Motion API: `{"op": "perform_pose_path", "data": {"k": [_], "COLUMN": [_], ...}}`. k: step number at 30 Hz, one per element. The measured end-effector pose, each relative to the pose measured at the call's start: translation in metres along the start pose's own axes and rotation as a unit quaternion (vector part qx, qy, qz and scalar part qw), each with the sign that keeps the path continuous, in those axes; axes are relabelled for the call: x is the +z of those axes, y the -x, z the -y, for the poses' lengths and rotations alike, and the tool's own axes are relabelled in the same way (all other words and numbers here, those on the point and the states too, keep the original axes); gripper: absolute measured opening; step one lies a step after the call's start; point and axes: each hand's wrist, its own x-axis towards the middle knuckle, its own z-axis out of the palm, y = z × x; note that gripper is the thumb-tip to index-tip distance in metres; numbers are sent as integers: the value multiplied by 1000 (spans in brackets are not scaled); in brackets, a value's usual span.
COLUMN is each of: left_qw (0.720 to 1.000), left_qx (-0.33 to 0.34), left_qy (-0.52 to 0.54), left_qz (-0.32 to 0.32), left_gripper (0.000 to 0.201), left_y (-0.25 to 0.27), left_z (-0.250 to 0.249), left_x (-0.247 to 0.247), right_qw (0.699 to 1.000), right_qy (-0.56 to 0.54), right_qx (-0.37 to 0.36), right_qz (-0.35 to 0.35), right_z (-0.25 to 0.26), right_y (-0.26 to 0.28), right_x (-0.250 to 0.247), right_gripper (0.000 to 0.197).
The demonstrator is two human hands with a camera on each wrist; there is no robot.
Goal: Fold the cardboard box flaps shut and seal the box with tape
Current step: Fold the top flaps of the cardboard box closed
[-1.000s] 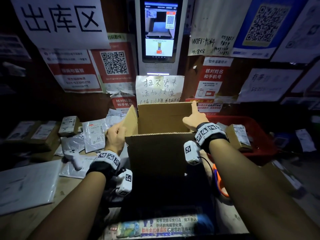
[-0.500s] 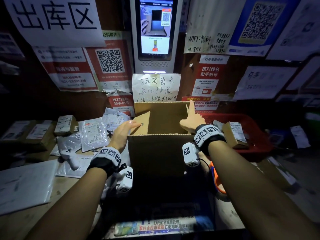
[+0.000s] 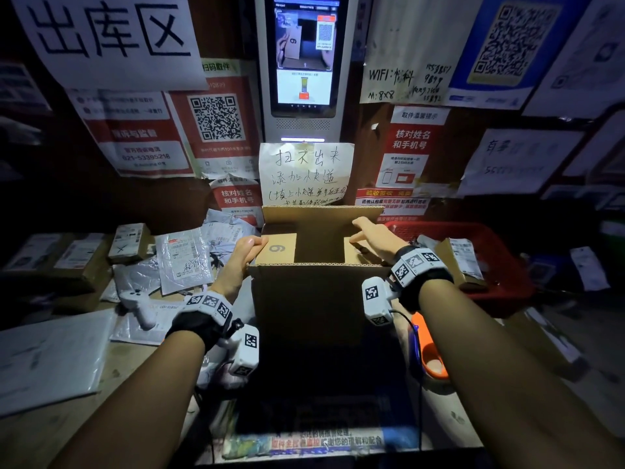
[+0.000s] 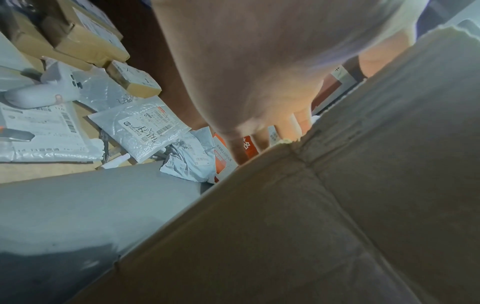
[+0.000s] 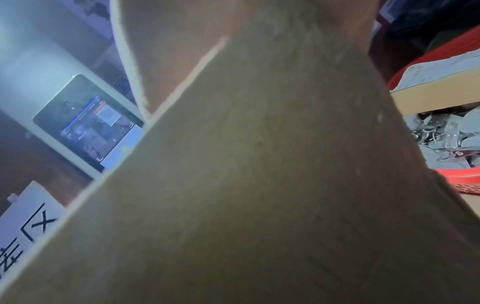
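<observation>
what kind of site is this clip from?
Most likely a parcel pickup and dispatch station. Labelled grey plastic mailer bags and small taped cardboard parcels litter the counter, a wall-mounted touchscreen scanning kiosk faces it, and red-and-white QR-code pickup posters cover the wall.

The head view looks forward and down from above both forearms onto the cardboard box (image 3: pixel 314 296). The left wrist view looks along the left hand (image 4: pixel 259 67), close against the box's side. The right wrist view, blurred, sits close behind cardboard. All three share the box.
</observation>
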Motion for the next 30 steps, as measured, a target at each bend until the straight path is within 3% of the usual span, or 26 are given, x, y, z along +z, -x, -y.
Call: {"op": "perform_pose_path", "data": {"k": [1, 3, 5, 7, 10, 12, 15, 17, 18, 21, 25, 28, 30], "left_qw": [1000, 999, 998, 996, 996, 998, 996, 991, 986, 972, 959, 954, 962], "left_qx": [-3, 5, 16, 11, -40, -44, -3, 14, 22, 36, 51, 70, 64], "left_qy": [2, -10, -21, -5, -26, -27, -92, -126, -146, -204, -234, -230, -190], "left_qz": [12, 37, 61, 87, 70, 33, -14, -52, -74, -116, -150, -180, -188], "left_gripper": [53, 85, 111, 125, 139, 120, 74, 58, 51, 41, 35, 32, 50], "left_y": [3, 6, 9, 9, 10, 7, 2, -6, -8, -13, -12, -14, -15], "left_z": [-4, -5, -3, -4, -17, -17, -1, 12, 14, 18, 21, 22, 22], "left_x": [3, 3, 2, 1, 12, 13, 1, -2, -1, 1, 2, 6, 5], "right_qw": [1000, 999, 997, 997, 995, 995, 994, 996, 997, 992, 987, 977, 980], "right_qy": [-6, -13, -19, -10, -16, -22, -42, -21, 8, 62, 74, 65, 51], "right_qx": [-6, -16, -21, -17, -13, -13, 1, -4, -29, -104, -125, -134, -112], "right_qz": [15, 42, 65, 81, 93, 94, 105, 87, 78, 38, -65, -150, -158], "right_z": [-1, -4, -8, -10, -15, -19, -20, -22, -24, -31, -39, -43, -46], "right_y": [3, 6, 8, 16, 17, 13, 9, 5, 2, 1, 2, 0, -2], "right_x": [-3, -10, -16, -21, -25, -26, -26, -26, -25, -23, -15, -6, -2], "right_gripper": [62, 56, 65, 84, 81, 82, 94, 102, 97, 47, 35, 58, 91]}}
